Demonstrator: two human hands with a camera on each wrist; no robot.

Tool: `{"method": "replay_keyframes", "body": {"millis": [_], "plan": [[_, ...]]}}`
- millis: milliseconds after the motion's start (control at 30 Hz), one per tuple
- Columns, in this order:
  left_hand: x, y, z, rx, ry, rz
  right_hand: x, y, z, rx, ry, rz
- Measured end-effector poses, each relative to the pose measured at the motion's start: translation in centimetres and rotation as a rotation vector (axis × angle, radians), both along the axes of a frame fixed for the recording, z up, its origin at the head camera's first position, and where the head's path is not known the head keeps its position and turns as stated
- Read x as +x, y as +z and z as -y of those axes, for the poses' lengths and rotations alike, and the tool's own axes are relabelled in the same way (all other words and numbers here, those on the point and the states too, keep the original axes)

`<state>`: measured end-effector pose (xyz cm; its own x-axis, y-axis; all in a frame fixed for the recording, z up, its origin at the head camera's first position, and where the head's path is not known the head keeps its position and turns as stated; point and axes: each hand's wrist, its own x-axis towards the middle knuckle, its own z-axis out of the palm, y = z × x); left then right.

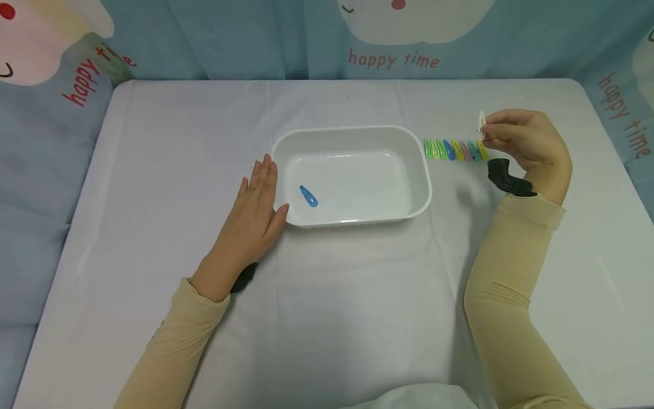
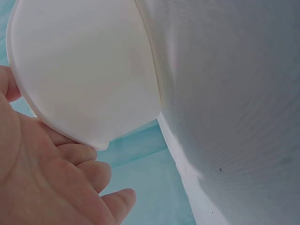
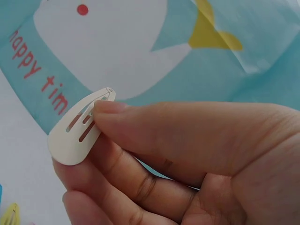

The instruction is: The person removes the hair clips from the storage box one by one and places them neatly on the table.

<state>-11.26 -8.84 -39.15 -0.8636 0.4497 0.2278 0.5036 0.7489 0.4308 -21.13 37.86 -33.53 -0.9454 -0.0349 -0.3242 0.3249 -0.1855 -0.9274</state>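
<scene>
Between thumb and fingers, my right hand (image 1: 528, 139) pinches a white snap hair clip (image 3: 75, 136), held up over the right end of a row of colored hair clips (image 1: 453, 150). Green, blue, yellow, pink and teal clips lie side by side in that row, just right of a white plastic tray (image 1: 352, 222). My left hand (image 1: 250, 213) rests against the tray's left rim with its fingers straight. Inside the tray, toward the left, lies one blue hair clip (image 1: 309, 196). The left wrist view shows the palm beside the tray's outer wall (image 2: 89, 79).
A white cloth (image 1: 347, 318) covers the table. Blue curtains (image 1: 240, 40) printed with "happy time" hang along its back and sides. Black wrist devices (image 1: 508, 179) sit on both wrists, at the cuffs of beige sleeves (image 1: 506, 272).
</scene>
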Motion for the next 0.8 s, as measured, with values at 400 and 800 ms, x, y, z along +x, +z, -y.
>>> {"method": "replay_keyframes", "body": {"millis": [400,800], "plan": [[-0.2,0.0,0.0,-0.002,0.003,0.016,0.3,-0.8,-1.3,-0.062,-0.107,0.061],[-0.1,0.1,-0.1,0.001,0.005,0.027,0.4,-1.7,-2.2,-0.058,-0.193,0.124]]}}
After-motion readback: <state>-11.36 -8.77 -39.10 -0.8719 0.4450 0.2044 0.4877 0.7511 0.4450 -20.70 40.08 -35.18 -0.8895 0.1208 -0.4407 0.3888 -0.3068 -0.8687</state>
